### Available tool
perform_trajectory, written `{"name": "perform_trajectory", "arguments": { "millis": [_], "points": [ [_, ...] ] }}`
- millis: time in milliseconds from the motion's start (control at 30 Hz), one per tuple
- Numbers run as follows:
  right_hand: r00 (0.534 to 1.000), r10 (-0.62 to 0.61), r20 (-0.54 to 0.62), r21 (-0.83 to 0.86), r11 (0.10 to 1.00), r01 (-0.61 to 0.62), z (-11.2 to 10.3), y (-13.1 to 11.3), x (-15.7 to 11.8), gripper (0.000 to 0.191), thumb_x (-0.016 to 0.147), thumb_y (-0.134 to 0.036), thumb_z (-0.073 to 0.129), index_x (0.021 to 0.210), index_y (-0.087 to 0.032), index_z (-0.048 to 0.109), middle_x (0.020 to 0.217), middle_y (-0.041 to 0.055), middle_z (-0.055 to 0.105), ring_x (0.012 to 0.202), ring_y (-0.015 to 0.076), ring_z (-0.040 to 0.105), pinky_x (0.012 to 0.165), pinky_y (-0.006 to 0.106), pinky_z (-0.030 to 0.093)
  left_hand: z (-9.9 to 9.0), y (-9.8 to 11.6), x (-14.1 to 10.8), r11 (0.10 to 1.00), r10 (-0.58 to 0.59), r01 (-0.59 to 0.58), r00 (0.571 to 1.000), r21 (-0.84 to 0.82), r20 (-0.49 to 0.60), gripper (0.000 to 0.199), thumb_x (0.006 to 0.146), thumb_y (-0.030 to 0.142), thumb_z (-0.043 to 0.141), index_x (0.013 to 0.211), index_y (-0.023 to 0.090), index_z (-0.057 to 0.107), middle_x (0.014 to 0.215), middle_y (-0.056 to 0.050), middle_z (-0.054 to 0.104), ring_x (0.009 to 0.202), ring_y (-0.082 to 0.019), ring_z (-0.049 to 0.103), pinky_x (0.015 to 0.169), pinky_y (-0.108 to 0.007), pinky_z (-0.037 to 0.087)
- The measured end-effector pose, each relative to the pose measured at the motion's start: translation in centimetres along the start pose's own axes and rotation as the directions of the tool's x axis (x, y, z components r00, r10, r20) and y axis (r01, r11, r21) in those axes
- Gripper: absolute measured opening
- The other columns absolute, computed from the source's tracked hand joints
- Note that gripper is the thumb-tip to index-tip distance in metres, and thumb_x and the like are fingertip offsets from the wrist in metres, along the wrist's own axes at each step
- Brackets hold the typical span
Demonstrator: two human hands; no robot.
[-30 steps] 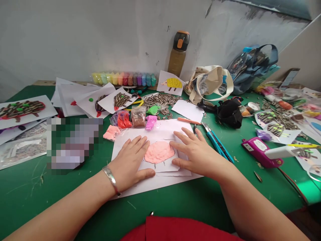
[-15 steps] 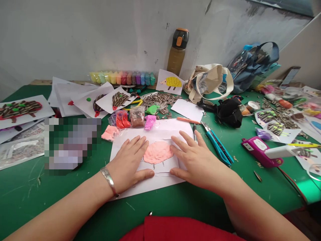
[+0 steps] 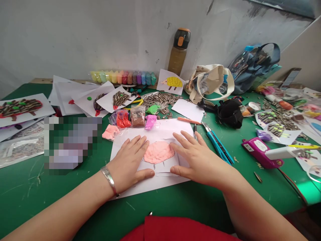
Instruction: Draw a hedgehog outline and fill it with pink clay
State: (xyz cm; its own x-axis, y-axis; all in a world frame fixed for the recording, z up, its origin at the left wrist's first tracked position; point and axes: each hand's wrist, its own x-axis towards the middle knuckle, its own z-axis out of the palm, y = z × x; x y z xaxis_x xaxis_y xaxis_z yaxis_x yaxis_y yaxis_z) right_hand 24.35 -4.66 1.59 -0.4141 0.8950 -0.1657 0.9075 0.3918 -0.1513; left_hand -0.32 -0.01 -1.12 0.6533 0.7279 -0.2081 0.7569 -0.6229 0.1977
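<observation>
A flat oval of pink clay (image 3: 159, 152) lies on white paper (image 3: 173, 129), with short drawn lines below it. My left hand (image 3: 129, 160) rests palm down on the paper at the oval's left edge, fingers spread. On the other side my right hand (image 3: 195, 159) lies flat with its fingers apart, the fingertips beside the oval's right edge. Neither hand holds anything. Pink clay in a bag (image 3: 111, 132) sits at the paper's upper left corner. Behind the paper are bags of red clay (image 3: 123, 119), brown clay (image 3: 137, 117) and purple clay (image 3: 150, 122).
Sunflower seeds (image 3: 163, 100) are piled behind the bags. A blue cutter (image 3: 218, 144) lies right of the paper, near a black pouch (image 3: 230, 112) and a magenta glue gun (image 3: 262, 154). Seed-covered pictures (image 3: 21, 108) lie at left. A bottle (image 3: 179, 52) stands by the wall.
</observation>
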Motion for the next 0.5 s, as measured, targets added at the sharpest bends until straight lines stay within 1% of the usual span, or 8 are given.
{"name": "perform_trajectory", "arguments": {
  "millis": [67,133,200,300,433,500],
  "points": [
    [1.0,0.006,-0.006,0.001,1.0,-0.006,0.05,0.12,0.0,0.073,0.085,-0.069,0.039,0.143,-0.023,0.042,0.157,0.0103,0.023,0.143,0.0382,0.014,0.111,0.067,0.009,0.12,-0.05,-0.01,1.0,0.005,-0.005,1.0,-0.008,-0.014,0.087,0.08,0.065,0.053,0.145,0.01,0.035,0.153,-0.017,0.027,0.142,-0.036,0.02,0.114,-0.053,0.018],
    [1.0,-0.016,-0.001,-0.002,1.0,0.016,0.07,0.21,0.0,0.073,0.084,-0.069,0.04,0.142,-0.023,0.044,0.156,0.0104,0.026,0.143,0.0378,0.014,0.111,0.067,0.007,0.23,-0.09,-0.02,1.0,0.008,-0.008,1.0,-0.01,-0.021,0.086,0.08,0.064,0.054,0.145,0.011,0.035,0.153,-0.017,0.028,0.142,-0.036,0.02,0.114,-0.053,0.018],
    [1.0,-0.027,0.004,0.002,1.0,0.027,0.02,0.24,-0.02,0.072,0.085,-0.069,0.04,0.14,-0.024,0.046,0.156,0.0101,0.026,0.143,0.0377,0.015,0.111,0.066,0.007,0.3,-0.13,-0.02,1.0,0.007,-0.007,1.0,-0.015,-0.023,0.086,0.08,0.064,0.054,0.145,0.011,0.035,0.153,-0.017,0.028,0.142,-0.036,0.02,0.114,-0.053,0.018],
    [1.0,0.002,-0.011,0.003,1.0,-0.002,-0.17,0.16,-0.12,0.07,0.085,-0.069,0.041,0.139,-0.025,0.047,0.157,0.01,0.023,0.143,0.0388,0.013,0.11,0.068,0.009,0.35,-0.16,-0.02,1.0,0.007,-0.007,1.0,-0.019,-0.024,0.087,0.08,0.065,0.054,0.145,0.011,0.035,0.153,-0.017,0.028,0.142,-0.036,0.019,0.114,-0.053,0.018],
    [0.999,-0.04,0.001,0.0,0.999,0.04,-0.4,0.06,-0.18,0.065,0.084,-0.066,0.046,0.134,-0.025,0.053,0.154,0.009,0.031,0.143,0.0382,0.014,0.11,0.068,0.007,0.36,-0.11,0.0,1.0,0.006,-0.006,1.0,-0.02,-0.015,0.087,0.08,0.065,0.055,0.145,0.01,0.035,0.154,-0.017,0.027,0.142,-0.036,0.019,0.114,-0.054,0.018],
    [0.999,-0.041,0.003,0.007,0.999,0.041,-0.52,0.22,-0.19,0.062,0.085,-0.065,0.045,0.133,-0.026,0.054,0.154,0.0089,0.031,0.143,0.038,0.016,0.11,0.068,0.008,0.36,-0.06,0.01,1.0,0.0,0.0,1.0,-0.015,-0.004,0.088,0.08,0.065,0.054,0.145,0.009,0.034,0.154,-0.017,0.026,0.143,-0.036,0.017,0.115,-0.054,0.017]
  ]
}}
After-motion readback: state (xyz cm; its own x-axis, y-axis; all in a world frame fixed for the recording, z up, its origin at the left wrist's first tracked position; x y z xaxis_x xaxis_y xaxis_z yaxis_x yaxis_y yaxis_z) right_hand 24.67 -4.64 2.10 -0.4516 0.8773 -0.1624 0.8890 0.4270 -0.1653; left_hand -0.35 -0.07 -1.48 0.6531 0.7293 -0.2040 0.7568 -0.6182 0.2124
